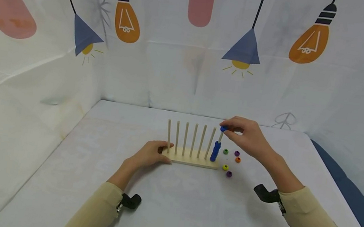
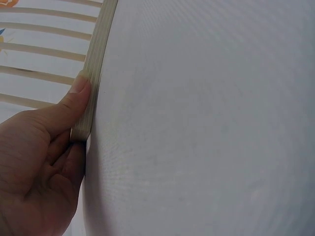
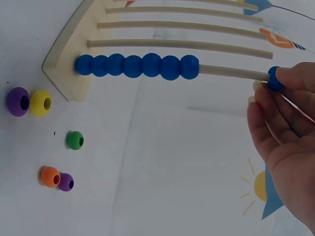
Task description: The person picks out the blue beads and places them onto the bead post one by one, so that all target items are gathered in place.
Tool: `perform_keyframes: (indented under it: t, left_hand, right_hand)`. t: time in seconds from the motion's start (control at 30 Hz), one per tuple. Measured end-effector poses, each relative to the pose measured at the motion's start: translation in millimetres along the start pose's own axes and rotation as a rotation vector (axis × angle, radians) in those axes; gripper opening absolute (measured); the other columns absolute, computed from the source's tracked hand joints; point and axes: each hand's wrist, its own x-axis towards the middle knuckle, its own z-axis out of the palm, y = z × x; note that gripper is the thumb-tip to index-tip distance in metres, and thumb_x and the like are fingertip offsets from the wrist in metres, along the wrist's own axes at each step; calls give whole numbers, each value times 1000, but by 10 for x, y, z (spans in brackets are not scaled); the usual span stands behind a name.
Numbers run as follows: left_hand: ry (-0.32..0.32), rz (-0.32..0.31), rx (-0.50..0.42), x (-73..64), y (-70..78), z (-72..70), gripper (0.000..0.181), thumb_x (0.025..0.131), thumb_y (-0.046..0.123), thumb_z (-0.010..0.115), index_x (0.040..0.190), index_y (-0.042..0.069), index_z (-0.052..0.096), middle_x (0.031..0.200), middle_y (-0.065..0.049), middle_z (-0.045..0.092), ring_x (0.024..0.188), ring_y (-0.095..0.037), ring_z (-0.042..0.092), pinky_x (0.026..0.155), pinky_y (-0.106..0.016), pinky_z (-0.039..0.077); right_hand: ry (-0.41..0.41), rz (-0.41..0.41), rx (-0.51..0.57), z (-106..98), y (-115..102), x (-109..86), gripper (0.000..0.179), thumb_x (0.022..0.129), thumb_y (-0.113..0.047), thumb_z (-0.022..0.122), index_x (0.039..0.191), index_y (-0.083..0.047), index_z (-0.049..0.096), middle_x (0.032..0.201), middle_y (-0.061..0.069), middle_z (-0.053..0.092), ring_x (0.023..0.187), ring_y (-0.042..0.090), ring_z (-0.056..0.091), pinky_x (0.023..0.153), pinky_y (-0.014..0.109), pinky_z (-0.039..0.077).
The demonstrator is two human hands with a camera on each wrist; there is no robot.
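Observation:
A pale wooden base (image 1: pixel 193 161) with several upright pegs (image 1: pixel 185 139) stands on the white table. My left hand (image 1: pixel 150 153) grips the base's left end, thumb along its front side in the left wrist view. On the rightmost peg sits a stack of several blue beads (image 3: pixel 133 66), reaching up from the base; the other pegs carry none. My right hand (image 1: pixel 248 137) pinches one more blue bead (image 3: pixel 275 78) between thumb and fingers at the tip of that same peg.
Loose beads lie right of the base: a green bead (image 1: pixel 225 152), an orange bead (image 1: pixel 238 159), a yellow bead (image 1: pixel 225 167), and two purple beads, one nearer (image 1: pixel 229 174) and one farther (image 1: pixel 237 153). A white sheet (image 1: pixel 173 77) printed with lamps hangs behind the table.

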Motion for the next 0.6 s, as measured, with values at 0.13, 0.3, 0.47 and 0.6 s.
perform_keyframes:
  t: [0.13, 0.3, 0.47, 0.6]
  left_hand:
    - [-1, -1, -11, -2, 5, -8, 62, 77, 32, 86, 134, 22, 63, 139, 2, 62, 134, -18, 52, 112, -40, 42]
    - [-5, -2, -12, 0, 7, -10, 61, 78, 32, 85, 134, 22, 64, 139, 2, 62, 133, -18, 53, 112, -39, 43]
    - [-2, 2, -2, -1, 7, -10, 62, 77, 32, 86, 134, 22, 64, 139, 1, 62, 133, -20, 53, 112, -40, 42]
    - [0, 0, 9, 9, 12, -9, 61, 77, 32, 86, 134, 22, 64, 139, 2, 62, 134, -19, 52, 113, -39, 42]
  right_hand:
    - [-15, 19, 19, 1, 5, 4, 23, 94, -6, 65, 115, -11, 72, 106, 1, 70, 92, 12, 64, 86, 8, 50]
    - [-37, 61, 30, 26, 24, 1, 23, 94, -7, 64, 116, -10, 71, 106, 2, 70, 94, 14, 65, 88, 23, 57]
    - [-43, 88, 35, 53, 50, 4, 23, 94, -7, 64, 116, -10, 72, 106, 3, 70, 95, 16, 67, 88, 36, 59]
    - [-49, 89, 50, 61, 74, 10, 22, 95, -7, 64, 115, -10, 72, 107, 5, 71, 95, 18, 67, 89, 40, 58]
